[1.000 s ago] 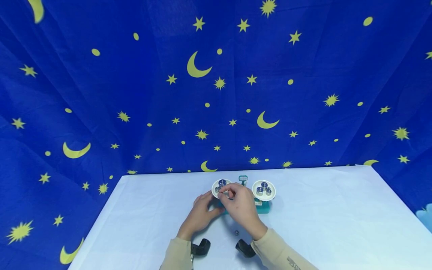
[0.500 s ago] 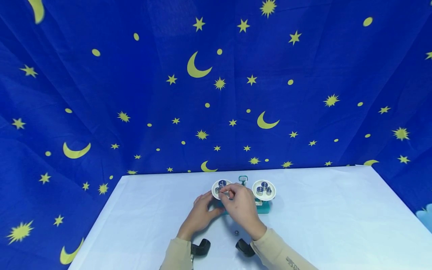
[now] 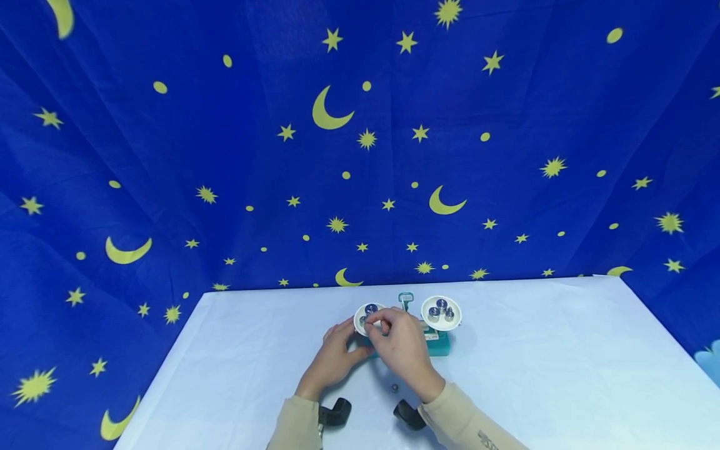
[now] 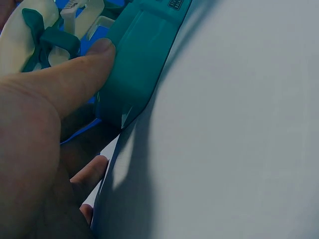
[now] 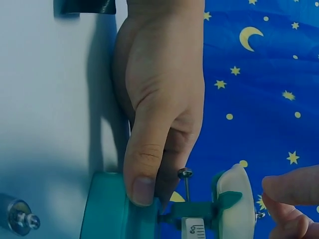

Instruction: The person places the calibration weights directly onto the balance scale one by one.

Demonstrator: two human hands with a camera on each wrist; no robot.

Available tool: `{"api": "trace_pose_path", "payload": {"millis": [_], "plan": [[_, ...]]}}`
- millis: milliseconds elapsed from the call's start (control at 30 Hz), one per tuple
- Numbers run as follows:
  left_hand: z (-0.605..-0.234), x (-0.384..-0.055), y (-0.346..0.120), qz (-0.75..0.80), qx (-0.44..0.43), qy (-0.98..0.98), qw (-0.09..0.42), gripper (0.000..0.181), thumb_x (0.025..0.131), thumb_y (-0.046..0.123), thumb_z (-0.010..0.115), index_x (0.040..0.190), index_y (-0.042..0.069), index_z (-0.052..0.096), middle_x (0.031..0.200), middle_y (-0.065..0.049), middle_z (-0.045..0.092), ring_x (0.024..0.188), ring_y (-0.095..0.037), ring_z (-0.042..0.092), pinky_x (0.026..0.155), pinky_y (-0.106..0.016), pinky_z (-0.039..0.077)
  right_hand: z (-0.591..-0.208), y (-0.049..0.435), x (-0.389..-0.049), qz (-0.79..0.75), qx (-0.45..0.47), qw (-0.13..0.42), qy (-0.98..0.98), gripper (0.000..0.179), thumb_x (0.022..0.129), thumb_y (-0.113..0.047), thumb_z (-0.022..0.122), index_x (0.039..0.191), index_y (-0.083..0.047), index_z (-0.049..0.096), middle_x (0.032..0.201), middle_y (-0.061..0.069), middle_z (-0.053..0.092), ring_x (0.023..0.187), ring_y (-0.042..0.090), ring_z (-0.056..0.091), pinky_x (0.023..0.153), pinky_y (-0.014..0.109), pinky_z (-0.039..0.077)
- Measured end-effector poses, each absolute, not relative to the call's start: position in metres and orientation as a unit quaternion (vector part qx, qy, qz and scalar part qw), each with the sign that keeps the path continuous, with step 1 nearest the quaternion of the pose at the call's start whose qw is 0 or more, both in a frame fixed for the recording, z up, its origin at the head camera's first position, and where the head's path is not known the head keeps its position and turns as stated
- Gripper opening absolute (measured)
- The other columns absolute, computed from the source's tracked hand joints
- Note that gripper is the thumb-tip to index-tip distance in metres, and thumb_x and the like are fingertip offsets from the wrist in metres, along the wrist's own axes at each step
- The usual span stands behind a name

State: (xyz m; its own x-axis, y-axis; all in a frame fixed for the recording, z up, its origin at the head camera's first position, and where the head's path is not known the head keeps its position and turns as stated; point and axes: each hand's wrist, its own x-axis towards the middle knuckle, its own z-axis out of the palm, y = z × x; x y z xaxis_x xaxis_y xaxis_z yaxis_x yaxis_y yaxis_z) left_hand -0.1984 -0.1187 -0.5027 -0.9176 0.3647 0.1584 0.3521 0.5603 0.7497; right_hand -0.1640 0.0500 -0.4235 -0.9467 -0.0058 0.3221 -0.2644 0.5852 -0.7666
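A small balance scale with a green base (image 3: 439, 345) stands near the table's back edge. My left hand (image 3: 333, 359) grips the base's left end, its thumb (image 4: 99, 57) pressed on the green plastic. Over the left white pan (image 3: 357, 329), my right hand (image 3: 400, 344) pinches at a small metal weight with curled thumb and forefinger; the fingers mostly hide it. Another metal weight (image 3: 371, 309) sits in that pan. Several metal weights (image 3: 441, 305) stand in the right pan (image 3: 444, 325), which is now the higher one.
One small metal weight (image 3: 395, 388) stands on the white table (image 3: 534, 375) in front of the scale. Black wrist-worn devices (image 3: 337, 413) sit by both cuffs. A blue star-and-moon cloth (image 3: 388, 156) hangs behind the table.
The right pan has risen a little and the left pan has sunk. Both hands have stayed almost in place.
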Motion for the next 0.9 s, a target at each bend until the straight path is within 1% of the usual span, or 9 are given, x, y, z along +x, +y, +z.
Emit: {"api": "trace_pose_path", "payload": {"millis": [233, 500, 767, 900], "plan": [[-0.503, -0.198, -0.119, 0.428, 0.204, 0.881, 0.008, 0.062, 0.091, 0.035, 0.074, 0.143, 0.006, 0.055, 0.149, -0.016, 0.05, 0.141, -0.035, 0.042, 0.12, -0.06, 0.018, -0.424, 0.052, -0.161, 0.443, 0.08, 0.141, -0.882, 0.006, 0.084, -0.01, 0.076, 0.087, -0.015, 0.078, 0.063, -0.009, 0.043, 0.056, 0.007, 0.039, 0.052, 0.022, 0.032], [-0.502, -0.199, -0.118, 0.425, 0.192, 0.884, 0.016, 0.064, 0.091, 0.038, 0.073, 0.143, 0.007, 0.055, 0.151, -0.015, 0.049, 0.142, -0.033, 0.041, 0.121, -0.058, 0.016, -0.425, 0.062, -0.156, 0.455, 0.088, 0.124, -0.877, 0.006, 0.084, -0.008, 0.075, 0.088, -0.012, 0.076, 0.063, -0.009, 0.046, 0.055, 0.007, 0.041, 0.053, 0.023, 0.036], [-0.503, -0.198, -0.118, 0.429, 0.188, 0.884, 0.017, 0.065, 0.09, 0.037, 0.075, 0.142, 0.005, 0.055, 0.151, -0.017, 0.048, 0.142, -0.036, 0.04, 0.121, -0.059, 0.015, -0.428, 0.071, -0.151, 0.447, 0.095, 0.132, -0.88, 0.008, 0.082, -0.009, 0.08, 0.085, -0.015, 0.075, 0.061, -0.012, 0.044, 0.059, 0.006, 0.043, 0.057, 0.024, 0.038], [-0.502, -0.198, -0.118, 0.428, 0.184, 0.885, 0.021, 0.066, 0.09, 0.037, 0.075, 0.143, 0.005, 0.054, 0.152, -0.016, 0.048, 0.143, -0.035, 0.04, 0.122, -0.058, 0.015, -0.431, 0.076, -0.149, 0.447, 0.094, 0.121, -0.881, 0.009, 0.083, -0.011, 0.081, 0.085, -0.017, 0.076, 0.059, -0.012, 0.043, 0.059, 0.006, 0.042, 0.059, 0.024, 0.038]]}}
